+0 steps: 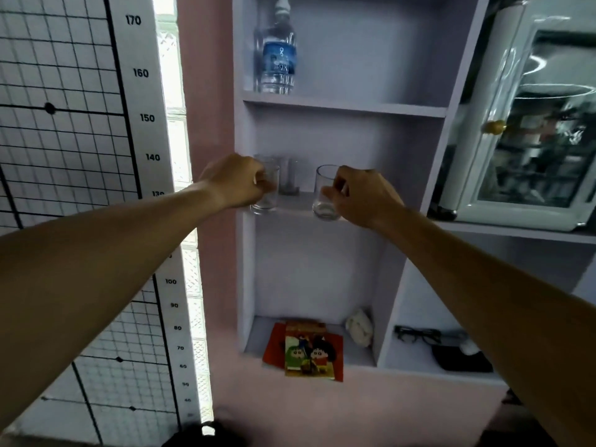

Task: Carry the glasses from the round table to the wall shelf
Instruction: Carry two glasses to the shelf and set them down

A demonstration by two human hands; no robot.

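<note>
Both my arms reach up to the middle board of the white wall shelf [300, 206]. My left hand [233, 183] is closed around a clear glass [269, 195] at the board's left end, with its base at the front edge. My right hand [364, 196] grips a second clear glass [324, 195] near the middle of the board, also at the front edge. A third clear glass [288, 177] stands further back on the same board, between the two held ones. The round table is out of view.
A water bottle [277, 56] stands on the shelf board above. Colourful cartoon packets [304, 350] and a crumpled white thing [359, 325] lie on the bottom board. A glass-door cabinet [529, 124] sits to the right, black spectacles [417, 333] below it. A height chart [148, 117] hangs on the left.
</note>
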